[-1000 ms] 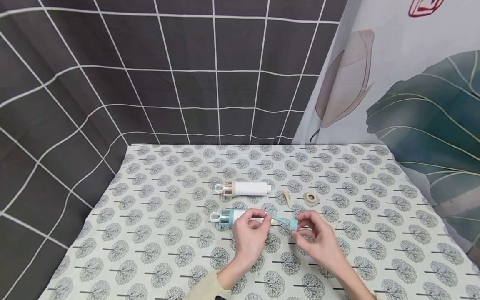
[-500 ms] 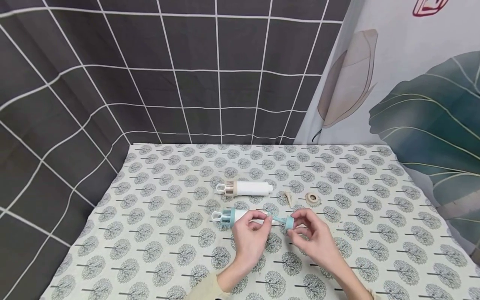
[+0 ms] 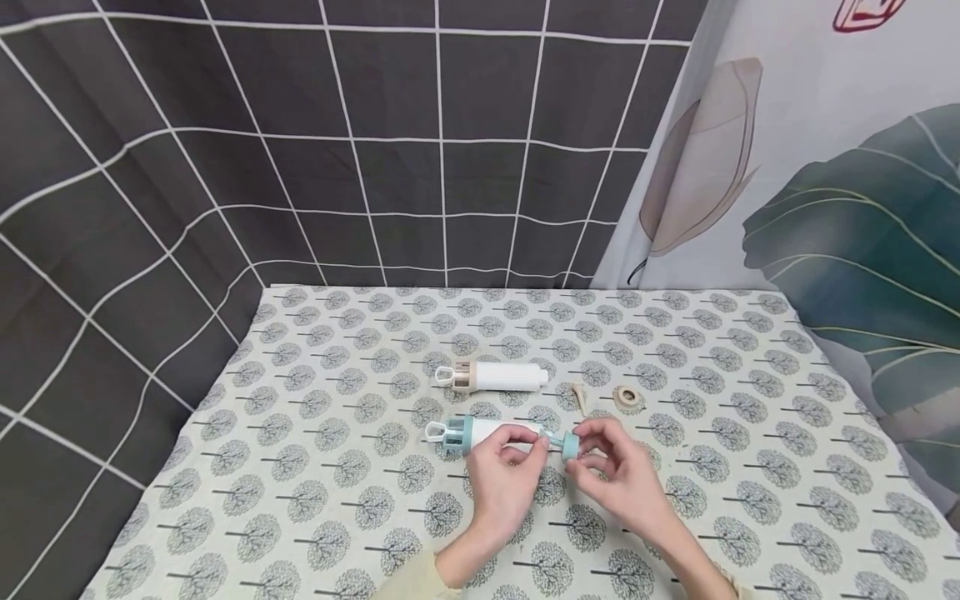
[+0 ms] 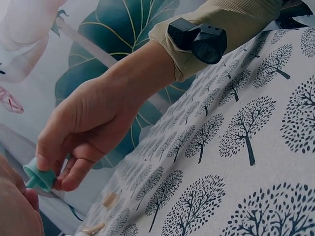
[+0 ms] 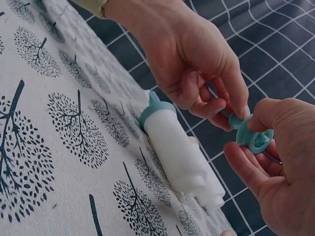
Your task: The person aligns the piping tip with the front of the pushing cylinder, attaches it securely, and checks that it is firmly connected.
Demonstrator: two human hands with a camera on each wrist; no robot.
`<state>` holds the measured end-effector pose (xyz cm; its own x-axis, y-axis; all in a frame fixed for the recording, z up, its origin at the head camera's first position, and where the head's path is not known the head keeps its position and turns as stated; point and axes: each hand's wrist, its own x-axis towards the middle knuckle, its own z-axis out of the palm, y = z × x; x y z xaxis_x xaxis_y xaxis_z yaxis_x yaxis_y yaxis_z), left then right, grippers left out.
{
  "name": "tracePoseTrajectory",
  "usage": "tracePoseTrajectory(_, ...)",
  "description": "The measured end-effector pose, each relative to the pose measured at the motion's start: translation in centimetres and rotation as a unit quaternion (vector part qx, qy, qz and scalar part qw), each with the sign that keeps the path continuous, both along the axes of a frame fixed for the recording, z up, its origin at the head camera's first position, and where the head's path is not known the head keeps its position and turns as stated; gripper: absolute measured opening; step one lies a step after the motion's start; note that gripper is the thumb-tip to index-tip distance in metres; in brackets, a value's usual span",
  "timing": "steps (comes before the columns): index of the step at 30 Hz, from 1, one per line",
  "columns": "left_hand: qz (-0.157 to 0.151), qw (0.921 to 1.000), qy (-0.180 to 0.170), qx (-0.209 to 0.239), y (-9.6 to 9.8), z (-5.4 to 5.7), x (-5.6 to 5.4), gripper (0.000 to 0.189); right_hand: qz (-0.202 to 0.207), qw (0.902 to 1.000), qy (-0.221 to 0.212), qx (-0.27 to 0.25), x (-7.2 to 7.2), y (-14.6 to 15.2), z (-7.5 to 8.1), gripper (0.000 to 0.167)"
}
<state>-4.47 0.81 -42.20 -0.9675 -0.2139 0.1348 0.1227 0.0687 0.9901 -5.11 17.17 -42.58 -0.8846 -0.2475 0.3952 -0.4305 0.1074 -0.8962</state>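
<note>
I had the right hand (image 3: 622, 486) pinching a teal cap (image 3: 571, 447), left hand (image 3: 498, 483) pinching the slim bit (image 3: 555, 440) beside it, both angled toward the far table edge (image 3: 495, 293).

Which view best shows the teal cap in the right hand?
Right wrist: it shows the teal cap close up, with its round opening visible. Head shows it small; left wrist shows its flared side, partly covered, near the picture's left edge.
</note>
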Motion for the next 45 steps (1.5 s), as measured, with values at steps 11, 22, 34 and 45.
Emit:
tracePoseTrajectory(11, -0.029, 0.9994, 0.009, 0.015, 0.13, 0.01, 0.34, 0.01, 0.007, 0.9999, 0.01, -0.002, -0.03, -0.31, -0.03, 0.04)
tracePoseTrajectory(22, -0.063, 0.9979, 0.013, 0.007, 0.07, 0.1, 0.71, 0.008, 0.004, 1.0, 0.004, 0.002, -0.04, -0.29, 0.01, 0.041)
tracePoseTrajectory(34, -0.093, 0.9956, 0.013, 0.0, -0.21, 0.34, 0.87, 0.012, 0.017, 0.9998, 0.004, -0.01, 0.0, -0.17, 0.06, 0.041)
tracePoseTrajectory(45, -0.103, 0.9943, 0.022, 0.01, -0.08, 0.62, 1.0, 0.013, 0.043, 0.9975, 0.024, -0.051, -0.12, -0.1, -0.02, 0.041)
